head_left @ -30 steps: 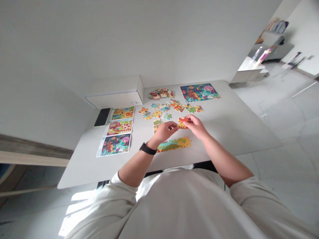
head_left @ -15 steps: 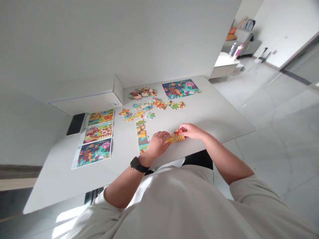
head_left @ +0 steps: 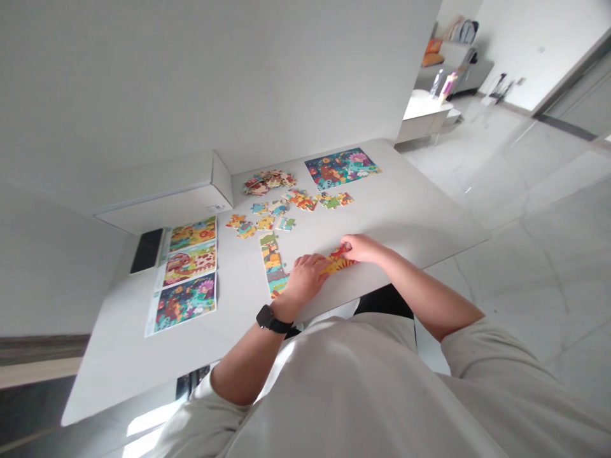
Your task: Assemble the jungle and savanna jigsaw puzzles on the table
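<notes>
Lying near the orange piece [head_left: 338, 261]: puzzle strip [head_left: 273, 261], loose pieces [head_left: 267, 222], box [head_left: 162, 203].

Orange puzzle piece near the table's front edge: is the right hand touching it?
Touching. The head view shows the right hand with its fingers closed on the orange puzzle piece, low over the table, with no gap between them.

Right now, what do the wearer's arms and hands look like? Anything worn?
No gloves. The left hand has a black watch at the wrist; the right hand has none. Loose off-white sleeves end near the elbows, leaving the forearms uncovered.
</notes>
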The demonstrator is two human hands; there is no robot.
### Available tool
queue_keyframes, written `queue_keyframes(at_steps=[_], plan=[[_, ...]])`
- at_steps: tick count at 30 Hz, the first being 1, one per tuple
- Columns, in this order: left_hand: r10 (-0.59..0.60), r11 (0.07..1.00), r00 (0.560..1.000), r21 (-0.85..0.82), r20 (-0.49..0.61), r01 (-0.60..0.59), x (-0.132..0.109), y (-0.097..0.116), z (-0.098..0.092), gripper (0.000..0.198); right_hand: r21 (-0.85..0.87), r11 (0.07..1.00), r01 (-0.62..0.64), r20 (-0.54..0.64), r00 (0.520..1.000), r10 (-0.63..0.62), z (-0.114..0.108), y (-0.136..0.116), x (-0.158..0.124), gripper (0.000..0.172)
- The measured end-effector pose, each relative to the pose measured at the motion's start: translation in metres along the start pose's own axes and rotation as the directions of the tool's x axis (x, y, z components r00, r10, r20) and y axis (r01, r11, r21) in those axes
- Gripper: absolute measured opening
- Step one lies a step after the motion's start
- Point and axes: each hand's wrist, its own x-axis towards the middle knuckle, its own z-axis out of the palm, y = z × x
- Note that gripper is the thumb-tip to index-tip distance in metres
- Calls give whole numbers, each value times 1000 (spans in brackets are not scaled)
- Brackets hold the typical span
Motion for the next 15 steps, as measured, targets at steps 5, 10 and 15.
queue_keyframes(at_steps=[5, 10, 15], plan=[[23, 998, 1000, 51, 4, -23, -2, -1, 6, 39, -245, 969, 20, -24, 999, -26, -1, -7, 3, 29], [27, 995, 999, 92, 19, -28, -4, 1, 10, 46, -417, 907, 51, -22, 998, -67, -3, -16, 0, 26], [43, 993, 999, 112, 26, -45, -4, 1, 10, 46, -470, 880, 64, 5, 998, -71, -7, -18, -8, 30]])
